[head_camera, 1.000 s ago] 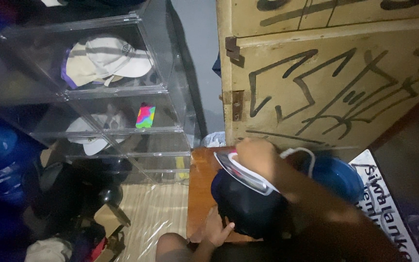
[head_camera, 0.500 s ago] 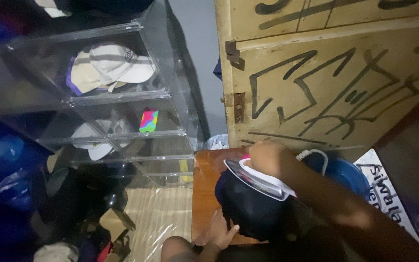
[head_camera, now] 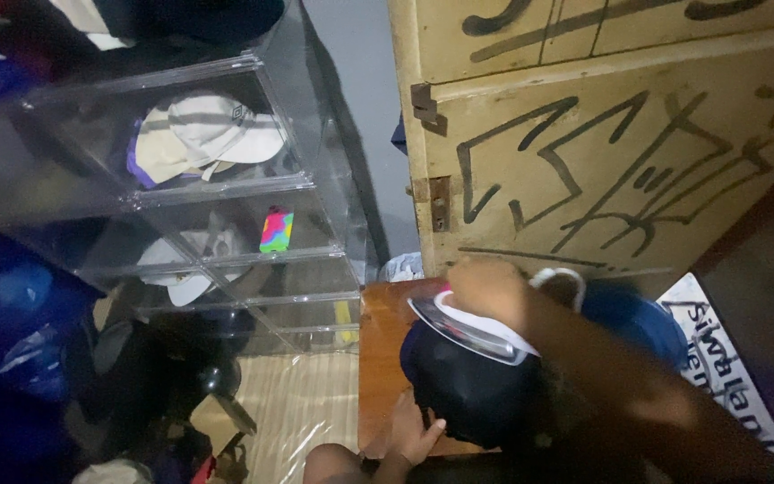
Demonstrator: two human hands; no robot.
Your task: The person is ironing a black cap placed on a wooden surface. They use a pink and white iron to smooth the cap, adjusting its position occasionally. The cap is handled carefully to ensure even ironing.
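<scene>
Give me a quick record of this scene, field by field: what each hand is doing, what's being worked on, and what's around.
right hand: grips the handle of a white clothes iron, held over the cloth
left hand: rests on the near edge of the dark cloth
surface: brown wooden board under the cloth
left of board: stacked clear boxes holding pale caps
behind: pale wooden door with black scrawled lines
right: blue round tub, partly hidden by the arm

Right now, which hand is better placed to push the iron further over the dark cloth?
Right. The right hand already grips the iron on the cloth; the left hand presses the cloth edge.
</scene>
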